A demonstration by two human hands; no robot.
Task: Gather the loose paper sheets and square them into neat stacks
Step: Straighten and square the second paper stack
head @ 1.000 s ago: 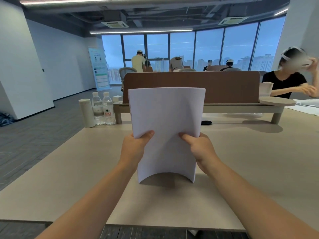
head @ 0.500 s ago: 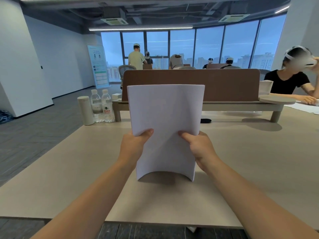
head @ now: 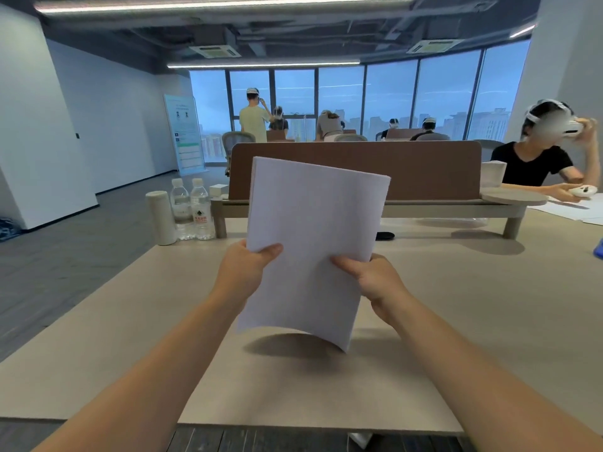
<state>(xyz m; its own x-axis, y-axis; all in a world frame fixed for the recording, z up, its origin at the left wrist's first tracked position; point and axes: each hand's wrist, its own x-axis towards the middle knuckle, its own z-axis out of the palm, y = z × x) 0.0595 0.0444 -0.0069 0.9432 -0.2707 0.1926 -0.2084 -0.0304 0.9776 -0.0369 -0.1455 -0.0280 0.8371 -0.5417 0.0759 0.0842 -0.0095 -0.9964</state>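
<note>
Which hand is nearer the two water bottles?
Left. The left hand grips the paper stack on the side facing the water bottles; the right hand grips the opposite side, farther off.

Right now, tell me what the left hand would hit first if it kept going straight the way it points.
The left hand grips the paper stack. Past that, it would probably reach the low shelf under the brown screen; depth is unclear.
</note>
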